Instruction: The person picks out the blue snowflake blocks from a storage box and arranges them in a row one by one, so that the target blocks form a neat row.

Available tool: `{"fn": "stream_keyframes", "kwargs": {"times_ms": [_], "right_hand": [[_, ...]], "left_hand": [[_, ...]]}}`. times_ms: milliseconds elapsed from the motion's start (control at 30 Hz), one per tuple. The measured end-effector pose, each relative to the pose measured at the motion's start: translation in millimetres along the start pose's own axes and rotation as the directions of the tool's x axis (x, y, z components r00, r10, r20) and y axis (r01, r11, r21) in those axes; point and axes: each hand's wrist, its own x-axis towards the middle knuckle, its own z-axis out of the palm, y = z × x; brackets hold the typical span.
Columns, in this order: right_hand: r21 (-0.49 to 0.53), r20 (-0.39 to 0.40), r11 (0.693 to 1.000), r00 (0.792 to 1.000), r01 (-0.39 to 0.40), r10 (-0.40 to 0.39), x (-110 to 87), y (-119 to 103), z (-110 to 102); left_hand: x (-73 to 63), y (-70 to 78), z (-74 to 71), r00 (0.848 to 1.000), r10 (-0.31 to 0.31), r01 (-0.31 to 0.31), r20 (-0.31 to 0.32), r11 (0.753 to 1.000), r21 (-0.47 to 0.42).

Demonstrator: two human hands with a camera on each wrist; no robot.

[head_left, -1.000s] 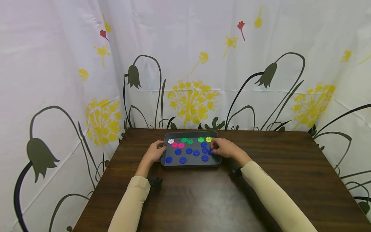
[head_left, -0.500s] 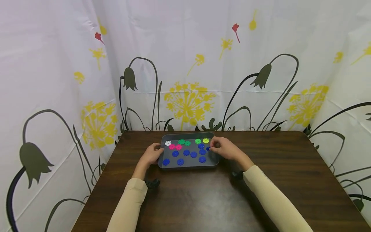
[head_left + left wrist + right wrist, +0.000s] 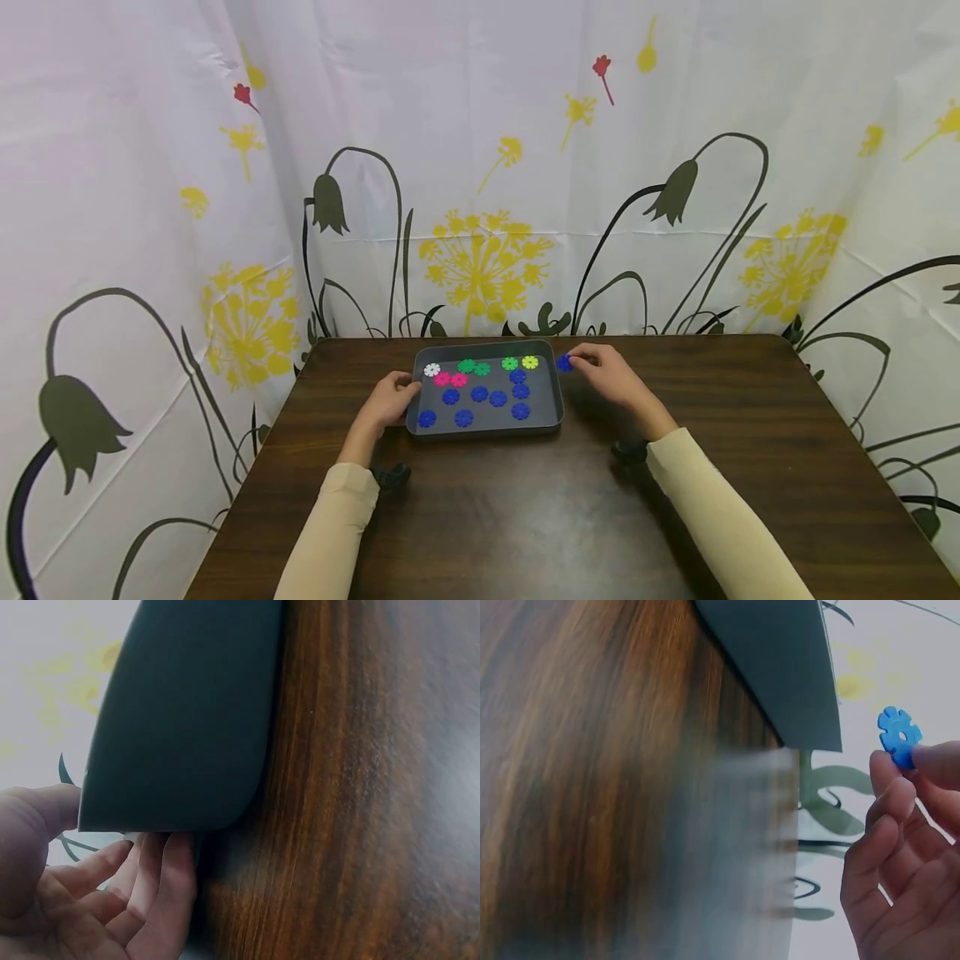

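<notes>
Presently the right grip [image 3: 613, 377] pinches a blue disc [image 3: 565, 362] beside the gray tray [image 3: 543, 396], which the left grip [image 3: 387, 402] holds.

Enclosed at the back and along both sides by a white curtain [image 3: 420, 100], hung in soft vertical folds and crossed at the back by a faint level crease [image 3: 585, 234]. Printed with yellow flower bursts [image 3: 483, 271], small red blooms [image 3: 602, 65] and drooping grey-green bells [image 3: 328, 202] on long bent stems [image 3: 111, 292]. Tinged faintly pink toward the upper left. Furnished with a dark brown wooden tabletop [image 3: 750, 392], streaked with grain, straight at the far edge and close to the curtain. Lit softly, with a pale glare [image 3: 517, 517] over the near middle of the wood.
</notes>
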Motion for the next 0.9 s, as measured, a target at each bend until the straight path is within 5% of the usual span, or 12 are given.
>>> {"fn": "stream_keyframes", "kwargs": {"times_ms": [467, 900], "right_hand": [[0.11, 0.023, 0.973, 0.979, -0.203, 0.202, -7.2, 23, -4], [0.078, 0.057, 0.947, 0.95, -0.312, 0.308, -7.8, 27, -4]], "left_hand": [[0.9, -2.9, -0.3, 1.0, -0.003, 0.003, 0.001, 1.0, 0.018], [-4.0, -2.6, -1.0, 1.0, 0.02, -0.02, -0.008, 1.0, -0.023]]}}
